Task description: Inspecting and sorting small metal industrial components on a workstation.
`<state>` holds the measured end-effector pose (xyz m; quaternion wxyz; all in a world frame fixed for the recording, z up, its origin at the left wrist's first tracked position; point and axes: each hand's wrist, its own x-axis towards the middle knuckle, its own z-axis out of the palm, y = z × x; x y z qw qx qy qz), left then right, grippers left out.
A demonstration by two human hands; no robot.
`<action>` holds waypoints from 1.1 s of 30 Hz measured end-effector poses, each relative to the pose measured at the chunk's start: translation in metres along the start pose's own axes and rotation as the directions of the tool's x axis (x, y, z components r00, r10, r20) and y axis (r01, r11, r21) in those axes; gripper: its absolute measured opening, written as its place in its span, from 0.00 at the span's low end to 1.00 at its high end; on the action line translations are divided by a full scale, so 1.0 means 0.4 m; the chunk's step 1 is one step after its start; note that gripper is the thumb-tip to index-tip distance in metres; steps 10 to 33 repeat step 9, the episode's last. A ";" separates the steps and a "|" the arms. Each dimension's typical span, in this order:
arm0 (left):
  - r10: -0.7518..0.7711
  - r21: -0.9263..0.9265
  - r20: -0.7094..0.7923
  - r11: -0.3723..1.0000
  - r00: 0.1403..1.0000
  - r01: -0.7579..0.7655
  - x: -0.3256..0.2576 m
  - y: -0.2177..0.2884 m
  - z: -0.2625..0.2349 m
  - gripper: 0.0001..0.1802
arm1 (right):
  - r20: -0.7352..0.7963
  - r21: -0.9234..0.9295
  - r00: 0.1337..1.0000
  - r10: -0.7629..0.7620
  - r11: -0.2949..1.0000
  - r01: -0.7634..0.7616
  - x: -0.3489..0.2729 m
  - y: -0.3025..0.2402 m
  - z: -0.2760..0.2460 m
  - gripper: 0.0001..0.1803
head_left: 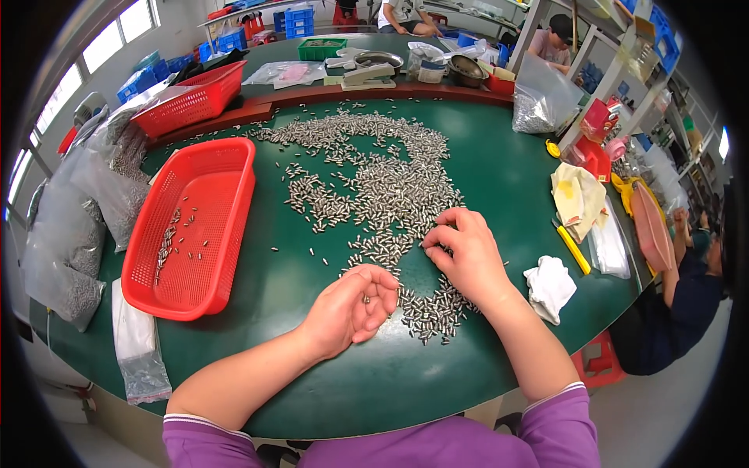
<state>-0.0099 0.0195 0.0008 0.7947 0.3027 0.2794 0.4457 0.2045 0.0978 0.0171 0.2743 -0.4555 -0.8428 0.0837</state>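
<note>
A wide spread of small silvery cylindrical metal parts (pixel 398 183) lies over the green table (pixel 328 398), with a smaller heap (pixel 433 316) nearer to me. At the left edge of that heap, my left hand (pixel 351 306) is cupped, its fingers curled in around at least one small metal part (pixel 366 299). My right hand (pixel 468 257) is bent over the right side of the spread. Its thumb and fingertips come together in a pinch, and a tiny metal part shows at the tips. What else lies inside either hand is hidden.
Left of the parts stands a red perforated basket (pixel 175 300) with some parts in it. Filled plastic bags (pixel 70 234) line the left edge. To the right lie a white cloth (pixel 550 288), a yellow cutter (pixel 573 249) and gloves (pixel 577 199). Other people sit farther off.
</note>
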 end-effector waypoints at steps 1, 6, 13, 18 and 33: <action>0.000 -0.002 0.010 1.000 1.000 0.000 0.001 -0.001 -0.001 0.15 | -0.001 -0.021 0.998 -0.058 0.998 0.058 -0.001 -0.001 -0.002 0.08; -0.012 0.002 -0.010 1.000 1.000 0.012 0.003 -0.001 -0.001 0.12 | 0.016 0.103 0.984 -0.179 0.979 0.177 0.001 -0.019 0.005 0.07; -0.008 0.070 0.003 0.998 1.000 0.007 -0.002 -0.001 -0.001 0.09 | 0.233 0.513 0.968 -0.093 0.857 -0.041 -0.005 -0.048 -0.001 0.07; -0.008 0.070 0.003 0.998 1.000 0.007 -0.002 -0.001 -0.001 0.09 | 0.233 0.513 0.968 -0.093 0.857 -0.041 -0.005 -0.048 -0.001 0.07; -0.008 0.070 0.003 0.998 1.000 0.007 -0.002 -0.001 -0.001 0.09 | 0.233 0.513 0.968 -0.093 0.857 -0.041 -0.005 -0.048 -0.001 0.07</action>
